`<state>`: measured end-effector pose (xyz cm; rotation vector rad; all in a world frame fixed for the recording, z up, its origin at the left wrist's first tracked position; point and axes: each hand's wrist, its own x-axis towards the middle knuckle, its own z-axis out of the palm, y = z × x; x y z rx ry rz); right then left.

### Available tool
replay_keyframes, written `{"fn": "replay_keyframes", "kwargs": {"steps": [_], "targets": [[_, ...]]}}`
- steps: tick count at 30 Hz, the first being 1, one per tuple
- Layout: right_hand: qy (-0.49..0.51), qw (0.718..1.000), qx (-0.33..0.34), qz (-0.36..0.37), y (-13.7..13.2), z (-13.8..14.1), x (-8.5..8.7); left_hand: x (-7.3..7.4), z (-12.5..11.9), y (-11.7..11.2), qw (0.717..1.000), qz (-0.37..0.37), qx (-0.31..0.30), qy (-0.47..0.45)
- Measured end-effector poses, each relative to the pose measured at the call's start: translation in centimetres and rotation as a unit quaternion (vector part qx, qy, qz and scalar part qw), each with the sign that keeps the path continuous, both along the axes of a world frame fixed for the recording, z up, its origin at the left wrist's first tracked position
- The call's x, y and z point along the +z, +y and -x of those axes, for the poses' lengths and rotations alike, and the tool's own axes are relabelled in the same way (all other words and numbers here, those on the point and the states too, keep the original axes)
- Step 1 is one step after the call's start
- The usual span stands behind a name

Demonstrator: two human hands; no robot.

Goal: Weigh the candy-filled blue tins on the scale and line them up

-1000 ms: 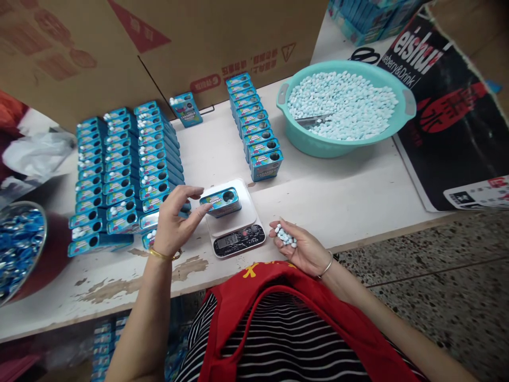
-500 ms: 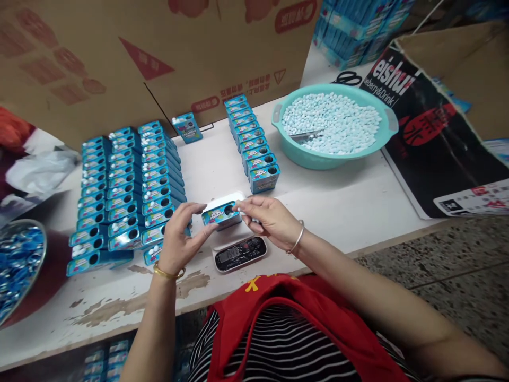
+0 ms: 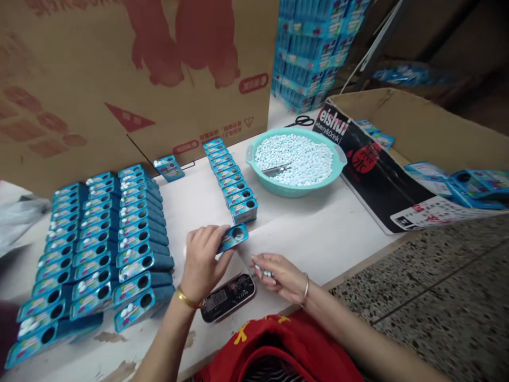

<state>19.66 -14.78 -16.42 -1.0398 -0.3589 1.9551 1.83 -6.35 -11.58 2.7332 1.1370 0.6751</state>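
Blue candy tin [image 3: 238, 233] tilts in the left hand [image 3: 203, 260] — thumb and fingers closed around its left end — above a digital scale [image 3: 228, 298], whose black panel lies at 6 o'clock from the tin. Whether the tin's base touches the scale is hidden. At 4 o'clock, apart from the tin, the right hand [image 3: 282, 276] has its fingers curled inward, closed on a few pale candies [image 3: 267, 273]. Between 1 and 2 o'clock stands a turquoise bowl [image 3: 296, 189] heaped with similar candies; farther out, at 2 o'clock, is an open cardboard box [image 3: 338, 138] with a black printed side. One row of tins [image 3: 234, 185] runs toward 12 o'clock; three longer rows [image 3: 99, 228] stand at 9 o'clock.
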Motion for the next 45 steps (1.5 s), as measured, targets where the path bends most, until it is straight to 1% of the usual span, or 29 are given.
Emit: {"fn": "replay_keyframes", "kwargs": {"steps": [3, 5, 6, 8, 10, 11, 12, 13, 14, 16, 17, 19, 21, 23, 25, 28, 30, 31, 32, 34, 35, 37, 39, 40, 42, 44, 45], "targets": [[0.007, 0.999, -0.017, 0.030, -1.2, -0.3, -1.0, -0.6, -3.8, 1.1, 1.000, -0.003, -0.018, 0.004], [0.007, 0.999, -0.029, 0.035, -1.5, -0.4, -1.1, -1.5, -5.4, 1.7, 0.999, -0.005, -0.012, 0.031], [0.007, 0.999, -0.033, 0.034, -1.6, -0.4, -1.0, -2.0, -5.8, 1.9, 0.999, -0.008, -0.003, 0.044], [0.008, 0.999, -0.037, 0.031, -1.7, -0.4, -1.0, -2.7, -5.7, 2.5, 0.999, -0.017, 0.004, 0.051], [0.007, 0.999, -0.035, 0.036, -1.7, -0.4, -1.2, -2.6, -4.8, 4.1, 0.999, -0.032, -0.005, 0.040], [0.006, 0.999, -0.031, 0.041, -1.7, -0.4, -1.3, -2.3, -4.0, 5.4, 0.999, -0.042, -0.002, 0.034], [0.006, 0.998, -0.026, 0.049, -1.7, -0.4, -1.5, -1.8, -3.1, 7.1, 0.998, -0.050, 0.016, 0.032], [0.008, 0.998, -0.021, 0.056, -1.7, -0.4, -1.6, -1.2, -2.1, 9.2, 0.996, -0.057, 0.052, 0.037], [0.009, 0.998, -0.018, 0.063, -1.7, -0.4, -1.7, -0.5, -1.0, 11.6, 0.991, -0.058, 0.109, 0.047], [0.011, 0.997, -0.017, 0.075, -1.8, -0.4, -1.9, 0.7, 1.1, 16.9, 0.963, -0.047, 0.240, 0.116], [0.012, 0.996, -0.017, 0.081, -1.8, -0.4, -2.0, 1.2, 2.0, 19.4, 0.955, -0.044, 0.266, 0.128], [0.015, 0.996, -0.021, 0.091, -1.8, -0.5, -2.2, 1.6, 3.5, 23.7, 0.948, -0.034, 0.281, 0.143], [0.019, 0.995, -0.028, 0.097, -1.7, -0.7, -2.5, 1.5, 4.3, 26.5, 0.950, -0.029, 0.271, 0.149], [0.021, 0.994, -0.042, 0.098, -1.5, -1.0, -2.8, 1.2, 4.6, 27.8, 0.956, -0.031, 0.251, 0.149], [0.018, 0.993, -0.058, 0.096, -1.3, -1.2, -2.9, 1.1, 4.5, 28.2, 0.964, -0.036, 0.221, 0.145], [0.010, 0.992, -0.083, 0.096, -1.0, -1.6, -2.7, 1.7, 4.2, 27.4, 0.974, -0.037, 0.169, 0.144], [0.013, 0.992, -0.088, 0.094, -0.9, -1.7, -2.5, 2.5, 4.1, 25.9, 0.978, -0.030, 0.138, 0.152], [0.019, 0.991, -0.090, 0.093, -1.0, -1.8, -2.5, 3.0, 4.1, 24.7, 0.979, -0.025, 0.127, 0.157], [0.028, 0.991, -0.090, 0.093, -1.0, -1.9, -2.5, 3.6, 4.1, 23.0, 0.980, -0.018, 0.119, 0.161], [0.053, 0.989, -0.091, 0.103, -1.4, -1.9, -2.4, 4.8, 4.0, 18.6, 0.979, -0.006, 0.099, 0.179], [0.067, 0.987, -0.094, 0.111, -1.6, -1.9, -2.4, 5.4, 3.8, 16.0, 0.978, 0.000, 0.084, 0.190], [0.096, 0.983, -0.099, 0.122, -2.0, -1.9, -2.2, 6.3, 2.9, 10.3, 0.964, -0.010, 0.021, 0.266], [0.120, 0.980, -0.101, 0.123, -2.5, -1.8, -2.0, 6.4, 1.7, 5.4, 0.945, 0.002, 0.001, 0.326], [0.129, 0.979, -0.101, 0.121, -2.7, -1.7, -1.8, 6.2, 1.1, 3.6, 0.937, 0.016, -0.005, 0.350], [0.143, 0.977, -0.100, 0.120, -3.3, -1.5, -1.4, 5.6, 0.2, 1.3, 0.922, 0.047, -0.010, 0.385], [0.159, 0.975, -0.099, 0.119, -3.8, -1.4, -1.0, 5.3, -0.3, 0.4, 0.914, 0.070, -0.006, 0.401], [0.171, 0.973, -0.098, 0.117, -4.1, -1.3, -0.7, 5.4, -0.4, 0.2, 0.916, 0.073, -0.001, 0.395]]}}
